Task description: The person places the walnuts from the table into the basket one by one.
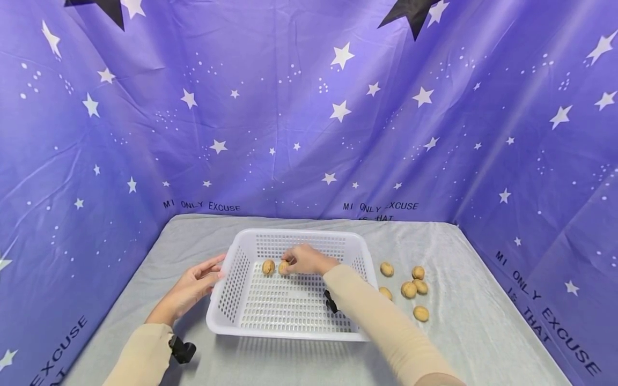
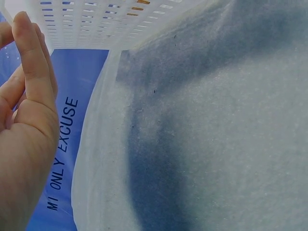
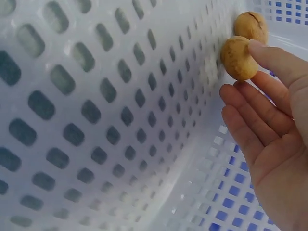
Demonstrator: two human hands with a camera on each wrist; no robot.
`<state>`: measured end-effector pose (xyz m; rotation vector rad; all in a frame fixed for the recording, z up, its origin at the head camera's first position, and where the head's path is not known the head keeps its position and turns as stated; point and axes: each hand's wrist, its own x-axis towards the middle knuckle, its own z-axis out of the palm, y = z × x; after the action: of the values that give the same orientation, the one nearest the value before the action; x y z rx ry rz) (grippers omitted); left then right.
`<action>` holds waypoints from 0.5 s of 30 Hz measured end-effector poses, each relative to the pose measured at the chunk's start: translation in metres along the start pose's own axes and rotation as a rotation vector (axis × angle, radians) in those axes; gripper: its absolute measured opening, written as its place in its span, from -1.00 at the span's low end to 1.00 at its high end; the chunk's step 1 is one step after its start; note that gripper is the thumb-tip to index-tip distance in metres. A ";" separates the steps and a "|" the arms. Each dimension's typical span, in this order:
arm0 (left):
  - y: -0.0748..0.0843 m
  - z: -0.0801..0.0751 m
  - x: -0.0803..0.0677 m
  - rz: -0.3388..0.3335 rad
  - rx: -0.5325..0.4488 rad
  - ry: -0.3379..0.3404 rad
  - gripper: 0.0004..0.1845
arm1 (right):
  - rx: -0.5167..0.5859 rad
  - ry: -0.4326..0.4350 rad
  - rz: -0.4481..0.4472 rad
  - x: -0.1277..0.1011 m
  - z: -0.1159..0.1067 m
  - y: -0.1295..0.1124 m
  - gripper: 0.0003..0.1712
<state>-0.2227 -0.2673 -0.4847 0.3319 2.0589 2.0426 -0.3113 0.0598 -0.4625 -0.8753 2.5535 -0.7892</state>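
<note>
A white perforated plastic basket (image 1: 227, 321) stands on the cloth-covered table. Inside it, my right hand (image 1: 306, 260) pinches a walnut (image 1: 284, 267) between thumb and fingers, low over the basket's floor. Just left of that one lies another walnut (image 1: 268, 267); the right wrist view shows the held walnut (image 3: 237, 58) close beside the other walnut (image 3: 252, 26). My left hand (image 1: 193, 287) is at the basket's left side, fingertips at the rim. In the left wrist view the left hand (image 2: 31, 115) has fairly straight fingers along the basket wall (image 2: 91, 24).
Several loose walnuts (image 1: 408, 290) lie on the grey cloth (image 1: 483, 321) right of the basket, one partly hidden by the right sleeve (image 1: 381, 321). A purple star-printed curtain (image 1: 289, 134) encloses the table at the back and both sides.
</note>
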 end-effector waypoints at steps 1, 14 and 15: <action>0.000 0.000 0.000 -0.001 -0.001 0.002 -0.35 | -0.002 0.002 0.004 -0.001 -0.002 -0.001 -0.45; -0.001 0.000 0.001 -0.022 0.002 0.017 -0.35 | -0.056 0.037 -0.076 -0.021 -0.047 -0.016 -0.48; -0.001 0.000 0.001 -0.022 0.000 0.019 -0.35 | -0.055 0.043 -0.080 -0.023 -0.051 -0.017 -0.48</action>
<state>-0.2238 -0.2670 -0.4852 0.2894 2.0641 2.0403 -0.3103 0.0836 -0.4093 -0.9939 2.6029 -0.7714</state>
